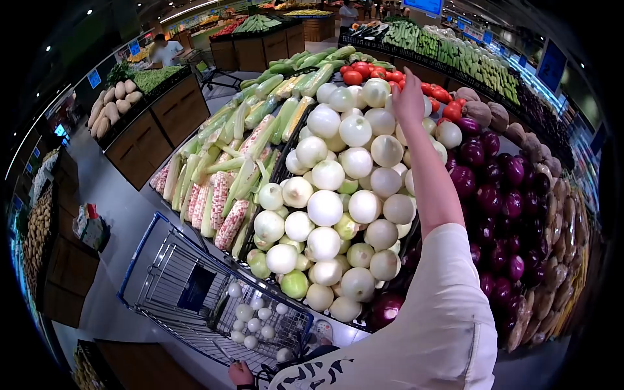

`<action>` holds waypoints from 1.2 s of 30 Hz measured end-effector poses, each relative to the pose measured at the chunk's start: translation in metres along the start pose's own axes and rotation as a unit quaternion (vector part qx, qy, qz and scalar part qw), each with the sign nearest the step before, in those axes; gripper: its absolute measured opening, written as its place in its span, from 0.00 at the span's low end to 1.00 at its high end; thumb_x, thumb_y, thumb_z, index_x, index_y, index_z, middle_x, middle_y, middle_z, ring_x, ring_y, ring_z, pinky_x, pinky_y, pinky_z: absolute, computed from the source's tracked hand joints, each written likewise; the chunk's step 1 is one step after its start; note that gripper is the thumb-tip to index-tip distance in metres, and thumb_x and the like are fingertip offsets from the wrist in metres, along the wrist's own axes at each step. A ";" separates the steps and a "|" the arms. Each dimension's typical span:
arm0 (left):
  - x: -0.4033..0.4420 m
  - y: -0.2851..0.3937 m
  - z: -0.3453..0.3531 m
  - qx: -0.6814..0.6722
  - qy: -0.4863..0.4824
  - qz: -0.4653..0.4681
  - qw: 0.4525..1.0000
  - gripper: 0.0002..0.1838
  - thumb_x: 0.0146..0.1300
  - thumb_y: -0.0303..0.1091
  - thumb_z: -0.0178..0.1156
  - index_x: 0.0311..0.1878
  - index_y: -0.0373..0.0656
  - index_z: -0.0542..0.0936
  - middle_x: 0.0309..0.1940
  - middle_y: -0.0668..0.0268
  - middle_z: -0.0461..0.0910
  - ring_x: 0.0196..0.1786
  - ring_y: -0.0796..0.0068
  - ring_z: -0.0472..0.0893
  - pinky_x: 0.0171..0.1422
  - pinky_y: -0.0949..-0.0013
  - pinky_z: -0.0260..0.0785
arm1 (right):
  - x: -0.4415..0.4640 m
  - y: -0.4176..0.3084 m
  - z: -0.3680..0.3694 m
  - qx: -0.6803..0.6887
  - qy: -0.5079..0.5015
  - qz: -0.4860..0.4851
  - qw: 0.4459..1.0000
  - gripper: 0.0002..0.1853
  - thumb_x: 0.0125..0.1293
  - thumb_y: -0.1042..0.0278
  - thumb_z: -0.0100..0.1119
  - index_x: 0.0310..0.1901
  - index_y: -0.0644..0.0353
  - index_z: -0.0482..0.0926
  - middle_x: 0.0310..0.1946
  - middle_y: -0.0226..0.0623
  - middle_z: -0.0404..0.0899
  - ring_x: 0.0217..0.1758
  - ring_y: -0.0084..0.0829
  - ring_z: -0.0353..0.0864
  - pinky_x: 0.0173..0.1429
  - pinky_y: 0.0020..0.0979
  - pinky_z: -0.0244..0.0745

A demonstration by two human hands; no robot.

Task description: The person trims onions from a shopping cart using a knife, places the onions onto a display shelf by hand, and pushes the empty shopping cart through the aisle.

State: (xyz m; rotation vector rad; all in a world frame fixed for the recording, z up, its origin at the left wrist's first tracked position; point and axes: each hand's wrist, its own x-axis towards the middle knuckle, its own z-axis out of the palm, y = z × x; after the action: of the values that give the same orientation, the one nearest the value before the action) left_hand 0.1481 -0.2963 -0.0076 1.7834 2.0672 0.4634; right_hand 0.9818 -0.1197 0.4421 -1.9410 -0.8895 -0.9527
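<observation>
My right hand reaches across a heap of white onions to its far edge. Its fingers are stretched out beside an onion and the red tomatoes; whether it touches any of them I cannot tell. Low in view, my left hand is closed at the near rim of a metal shopping cart, its fingers partly hidden. Several round white things that look like onions lie in the cart.
Corn cobs fill the section left of the onions, and purple onions lie to the right. Wooden produce stands line the left and back. Another person is at the back left, near a second cart.
</observation>
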 end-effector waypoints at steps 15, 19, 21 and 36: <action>0.145 -0.016 -0.044 0.151 -0.112 0.195 0.962 0.21 0.62 0.51 0.57 0.33 0.41 0.85 0.33 0.55 0.85 0.50 0.54 0.82 0.77 0.49 0.54 | -0.551 -0.396 -0.047 0.205 -0.857 -0.252 0.400 0.22 0.62 0.56 0.67 0.56 0.56 0.81 0.47 0.48 0.85 0.54 0.47 0.84 0.58 0.45 0.78; 0.144 -0.035 -0.028 0.101 -0.049 0.196 0.974 0.20 0.59 0.50 0.61 0.31 0.40 0.83 0.31 0.57 0.85 0.50 0.58 0.82 0.76 0.48 0.55 | -0.787 -0.325 -0.001 0.015 -0.880 -0.217 0.422 0.39 0.55 0.54 0.73 0.68 0.56 0.69 0.62 0.54 0.73 0.62 0.51 0.80 0.64 0.45 0.77; 0.148 -0.039 -0.027 0.086 -0.058 0.194 0.976 0.20 0.58 0.51 0.62 0.31 0.40 0.83 0.32 0.57 0.85 0.49 0.58 0.82 0.75 0.48 0.57 | -0.850 -0.306 0.011 -0.049 -0.876 -0.132 0.461 0.46 0.54 0.53 0.74 0.72 0.55 0.63 0.66 0.58 0.66 0.63 0.55 0.78 0.67 0.47 0.75; 0.149 -0.038 -0.027 0.056 -0.051 0.215 0.974 0.16 0.52 0.47 0.66 0.29 0.42 0.82 0.31 0.59 0.84 0.46 0.60 0.82 0.64 0.52 0.65 | -0.850 -0.289 0.021 0.214 -0.604 0.746 0.181 0.26 0.65 0.50 0.68 0.58 0.57 0.75 0.40 0.38 0.80 0.33 0.34 0.82 0.29 0.28 0.79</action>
State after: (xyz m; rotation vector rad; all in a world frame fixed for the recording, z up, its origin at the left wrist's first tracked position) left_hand 0.0829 -0.1548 -0.0110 2.2820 1.6629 0.3660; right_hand 0.3462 -0.1774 -0.1903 -1.4387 0.5046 2.0165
